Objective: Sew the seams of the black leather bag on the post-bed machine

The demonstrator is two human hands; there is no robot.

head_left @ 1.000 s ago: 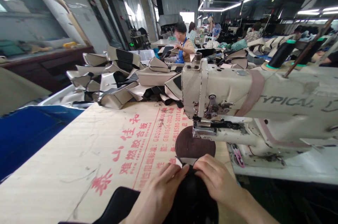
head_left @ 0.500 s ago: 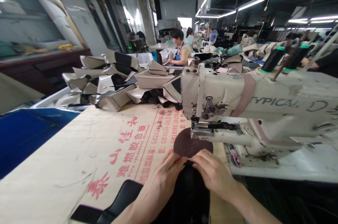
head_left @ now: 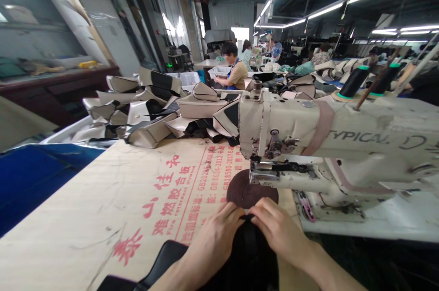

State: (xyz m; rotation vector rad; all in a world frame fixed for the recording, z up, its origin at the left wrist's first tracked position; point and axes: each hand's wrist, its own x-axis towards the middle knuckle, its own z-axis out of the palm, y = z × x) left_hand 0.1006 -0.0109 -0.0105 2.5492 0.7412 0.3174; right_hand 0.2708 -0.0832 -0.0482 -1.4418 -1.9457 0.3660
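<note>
Both my left hand (head_left: pixel 217 231) and my right hand (head_left: pixel 277 227) pinch the upper edge of a black fabric piece (head_left: pixel 252 254), fingertips close together. The piece hangs down toward me, its lower part cut off by the frame. Just beyond my fingers lies a dark brown rounded pad (head_left: pixel 250 190), partly under the arm of the sewing machine (head_left: pixel 281 121). A smooth black piece (head_left: pixel 168 259) rests on the board beside my left forearm; whether it joins the fabric I hold, I cannot tell.
The plywood board (head_left: pixel 137 181) with red print spreads to the left. Behind it is a heap of beige and black sewn pieces (head_left: pixel 154 112). Pink-handled snips (head_left: pixel 307 206) lie under the machine, and black thread cones (head_left: pixel 355 81) stand on it. A co-worker (head_left: pixel 235 69) sits farther back.
The view has shifted slightly, so the machine and board sit a little lower. My hands keep their pinch on the black fabric. The co-worker's head and arms have moved a little.
</note>
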